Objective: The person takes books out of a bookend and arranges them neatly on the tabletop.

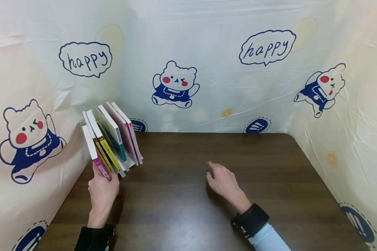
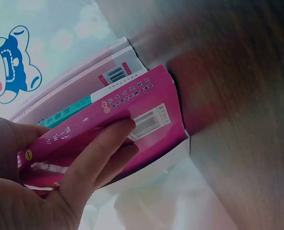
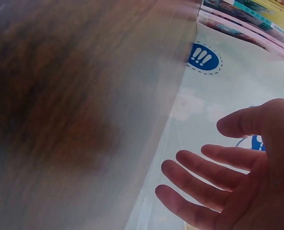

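Note:
At the left of the head view my left hand (image 1: 103, 190) grips a magenta-spined book (image 1: 102, 168) at the near left end of a leaning row of books. In the left wrist view, fingers lie across this book's magenta cover (image 2: 137, 105), near a barcode label. Beside it stand yellow-spined books (image 1: 110, 151), a teal-spined book (image 1: 121, 151) and pink books (image 1: 130, 139). My right hand (image 1: 224, 179) is over the middle of the table, holding nothing. Its fingers are spread and loosely bent in the right wrist view.
The dark wooden table (image 1: 175, 209) reaches back to a pale curtain (image 1: 213, 35) printed with cartoon bears. This curtain also runs along the left and right sides. The books stand near the table's back left corner, close to the curtain.

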{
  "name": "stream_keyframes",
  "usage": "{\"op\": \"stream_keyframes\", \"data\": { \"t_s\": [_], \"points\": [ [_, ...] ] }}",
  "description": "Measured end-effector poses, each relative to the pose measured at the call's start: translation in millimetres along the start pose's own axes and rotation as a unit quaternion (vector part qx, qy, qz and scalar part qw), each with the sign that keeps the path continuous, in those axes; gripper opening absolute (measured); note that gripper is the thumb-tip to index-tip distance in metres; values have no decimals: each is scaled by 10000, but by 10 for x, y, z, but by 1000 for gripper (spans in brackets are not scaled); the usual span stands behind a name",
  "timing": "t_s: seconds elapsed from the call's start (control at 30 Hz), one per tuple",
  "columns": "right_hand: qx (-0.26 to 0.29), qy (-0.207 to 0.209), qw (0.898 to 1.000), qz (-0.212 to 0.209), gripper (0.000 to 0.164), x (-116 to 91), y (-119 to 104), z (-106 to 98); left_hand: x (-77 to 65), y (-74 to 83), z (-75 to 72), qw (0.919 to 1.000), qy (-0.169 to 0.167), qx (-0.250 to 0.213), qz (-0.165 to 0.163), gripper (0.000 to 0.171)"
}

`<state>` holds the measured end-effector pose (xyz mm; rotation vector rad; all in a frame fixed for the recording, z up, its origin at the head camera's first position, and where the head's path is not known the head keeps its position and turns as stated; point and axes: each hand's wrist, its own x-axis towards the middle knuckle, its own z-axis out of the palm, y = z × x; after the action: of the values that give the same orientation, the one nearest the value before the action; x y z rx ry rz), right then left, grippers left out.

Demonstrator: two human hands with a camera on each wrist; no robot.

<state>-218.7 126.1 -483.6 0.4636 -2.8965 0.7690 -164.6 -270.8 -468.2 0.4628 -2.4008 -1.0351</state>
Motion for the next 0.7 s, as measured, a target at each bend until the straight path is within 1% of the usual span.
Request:
{"op": "stream_keyframes", "data": {
  "t_s": [0.27,0.6,0.7],
  "points": [
    [30,-5,10000,14,43,10,-11,-1,-41,58,-15,10000,89,10,39,75],
    [8,-37,10000,40,43,-7,-1,19,-108,117,-96,9999,118,13,44,79],
    [4,-31,10000,20,43,-3,-7,11,-125,127,-118,10000,79,-1,10,79]
  ]
}}
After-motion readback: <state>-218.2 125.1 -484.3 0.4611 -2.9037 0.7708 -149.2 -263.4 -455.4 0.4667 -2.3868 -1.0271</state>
